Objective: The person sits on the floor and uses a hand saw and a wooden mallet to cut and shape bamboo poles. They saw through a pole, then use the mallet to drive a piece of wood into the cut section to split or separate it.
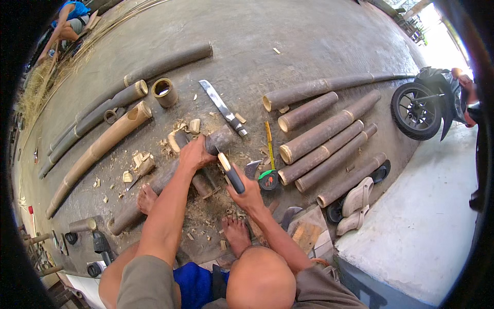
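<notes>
My left hand [194,153] is wrapped round a dark bamboo pole [223,138] lying slantwise before me. In my right hand [246,194] is the dark and pale handle of a handsaw [234,177]. Its thin blade points up toward the pole beside my left hand; whether it touches or cuts in cannot be made out. My left foot [147,199] rests on the pole's lower part. Shorter bamboo pieces [201,184] lie beneath the pole like a support. Just beyond is a machete [218,102] with a shiny blade, lying on the concrete floor.
A tape measure [268,179] lies partly pulled out beside my right hand. Several bamboo poles [329,129] lie at right, more [98,147] at left. Wood chips [140,160] litter the floor. Sandals [357,197], a motorcycle wheel [416,111] and a crouching person [69,26] are farther off.
</notes>
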A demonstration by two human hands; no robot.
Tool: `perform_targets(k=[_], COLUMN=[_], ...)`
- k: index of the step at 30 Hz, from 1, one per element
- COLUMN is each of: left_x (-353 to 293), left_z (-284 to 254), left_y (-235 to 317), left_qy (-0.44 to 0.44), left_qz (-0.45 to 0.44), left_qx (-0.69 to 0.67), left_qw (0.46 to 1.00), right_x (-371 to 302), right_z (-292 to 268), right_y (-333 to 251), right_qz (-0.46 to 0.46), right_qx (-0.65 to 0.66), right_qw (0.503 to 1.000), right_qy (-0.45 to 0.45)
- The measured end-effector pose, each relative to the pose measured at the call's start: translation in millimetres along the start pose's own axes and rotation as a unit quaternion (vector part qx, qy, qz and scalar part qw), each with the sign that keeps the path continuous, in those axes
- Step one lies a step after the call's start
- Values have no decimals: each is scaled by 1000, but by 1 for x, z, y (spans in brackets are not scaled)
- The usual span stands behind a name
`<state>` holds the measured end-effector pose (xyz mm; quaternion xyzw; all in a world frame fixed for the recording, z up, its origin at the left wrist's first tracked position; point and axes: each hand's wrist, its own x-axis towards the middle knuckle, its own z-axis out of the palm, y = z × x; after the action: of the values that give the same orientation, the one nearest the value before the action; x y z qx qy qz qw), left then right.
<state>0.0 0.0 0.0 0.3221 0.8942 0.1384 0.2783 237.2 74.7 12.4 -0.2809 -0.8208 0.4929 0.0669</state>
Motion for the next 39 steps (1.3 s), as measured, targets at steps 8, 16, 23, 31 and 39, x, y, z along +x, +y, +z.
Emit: perform_targets(k=[8, 16, 23, 31, 39], left_x=[9, 8, 21, 37, 36], left_z=[0, -10, -5, -2, -2], left_y=[-10, -4, -17, -29, -26], left_qy=[5, -17, -25, -35, -49], left_qz=[4, 3, 0, 23, 3], left_qx=[2, 3, -1, -21, -15], left_qw=[1000, 1000, 1000, 999, 999], right_x=[-145, -21, -174, -170, -12], right_z=[-50, 8, -47, -72, -1], right_y=[19, 29, 42, 17, 12], right_qz=[-25, -109, -94, -16, -54], right_qx=[-45, -43, -42, -79, -26], right_qw=[999, 990, 993, 997, 997], right_qy=[10, 73, 55, -3, 41])
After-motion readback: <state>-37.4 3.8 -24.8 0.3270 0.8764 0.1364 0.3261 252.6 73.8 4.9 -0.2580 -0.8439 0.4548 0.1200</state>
